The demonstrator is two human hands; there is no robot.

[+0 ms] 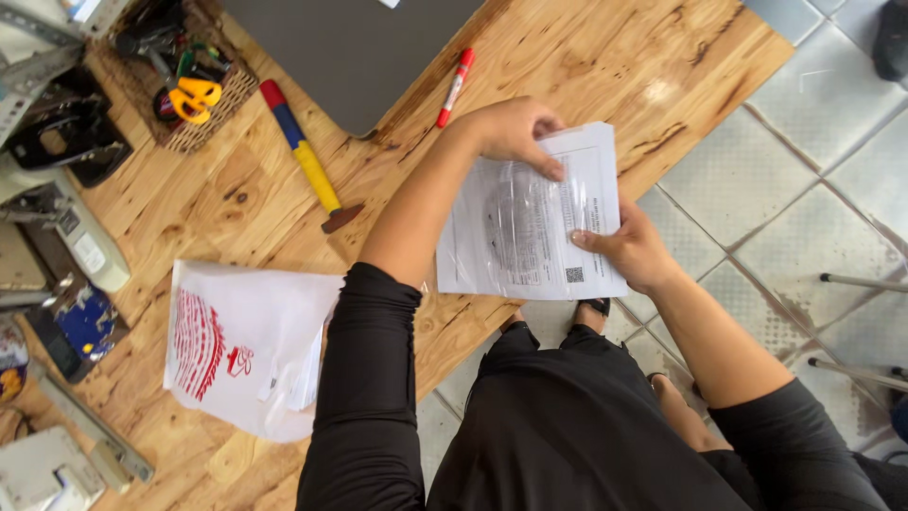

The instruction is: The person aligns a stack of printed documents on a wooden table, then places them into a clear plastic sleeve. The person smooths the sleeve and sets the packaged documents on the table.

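White printed paper sheet in a clear plastic sleeve (530,222), held in the air over the edge of the wooden table (586,57).
The left hand (515,128) pinches its top edge and the right hand (629,248) pinches its right side; the slick sleeve could slip or crease under a loosened or uneven grip.

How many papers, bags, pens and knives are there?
Printed paper sheet in clear sleeve, held by left hand and right hand: 1
White plastic bag: 1
Red marker pen: 1
Knife with yellow, blue and red handle: 1
Total: 4
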